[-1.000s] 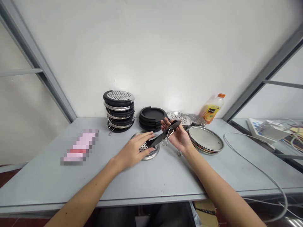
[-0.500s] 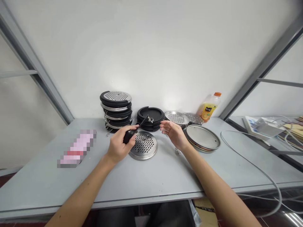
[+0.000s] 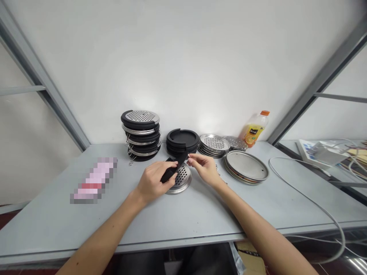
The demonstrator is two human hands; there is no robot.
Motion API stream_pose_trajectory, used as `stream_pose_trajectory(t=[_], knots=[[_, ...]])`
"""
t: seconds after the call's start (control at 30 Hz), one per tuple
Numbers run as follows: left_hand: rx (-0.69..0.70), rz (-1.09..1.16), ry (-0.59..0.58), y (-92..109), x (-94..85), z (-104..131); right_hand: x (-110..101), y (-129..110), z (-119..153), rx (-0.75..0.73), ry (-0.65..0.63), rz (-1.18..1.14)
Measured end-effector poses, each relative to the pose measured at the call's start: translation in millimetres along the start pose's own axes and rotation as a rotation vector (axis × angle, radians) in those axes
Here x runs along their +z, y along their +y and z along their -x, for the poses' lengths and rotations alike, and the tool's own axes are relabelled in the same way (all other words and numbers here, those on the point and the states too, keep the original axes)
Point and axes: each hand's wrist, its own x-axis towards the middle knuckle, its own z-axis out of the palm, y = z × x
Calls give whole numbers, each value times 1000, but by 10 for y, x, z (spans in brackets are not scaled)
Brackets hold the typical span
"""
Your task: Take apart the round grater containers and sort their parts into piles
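Observation:
My left hand (image 3: 156, 178) is closed around the near edge of a black piece (image 3: 178, 165), seen almost edge-on; it looks like one of the black rimmed discs. At the far tip of that piece, the thumb and fingers of my right hand (image 3: 204, 168) are pinched on a small metal wire clip (image 3: 188, 156), mostly hidden by the fingertips. Below lies a perforated steel disc (image 3: 183, 178), flat on the table and partly covered by my left hand. Just behind rests a stack of black rimmed discs (image 3: 182, 138).
At the back left stands a tall stack of black and steel discs (image 3: 141, 131). Perforated discs (image 3: 214, 143), plain metal discs (image 3: 246, 166) and a juice bottle (image 3: 255, 130) are on the right. A blurred pink item (image 3: 97, 177) lies left; a white cable (image 3: 304, 198) loops at right.
My right hand has moved left, and its open fingers have closed at the tip of the black piece. The black piece has tilted, showing more of its face.

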Motion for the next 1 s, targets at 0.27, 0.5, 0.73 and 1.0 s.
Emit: stream_pose_trajectory(t=[0.27, 0.5, 0.73, 1.0], knots=[[101, 86, -68, 89, 34, 2, -213, -65, -86, 362, -107, -444], [126, -47, -22, 89, 46, -18, -167, -126, -50, 370, -151, -623], [-299, 51, -124, -16, -162, -118, -124, -159, 7, 392, -229, -727], [-536, 501, -393, 93, -250, -231, -142, -204, 40, 319, -160, -638]])
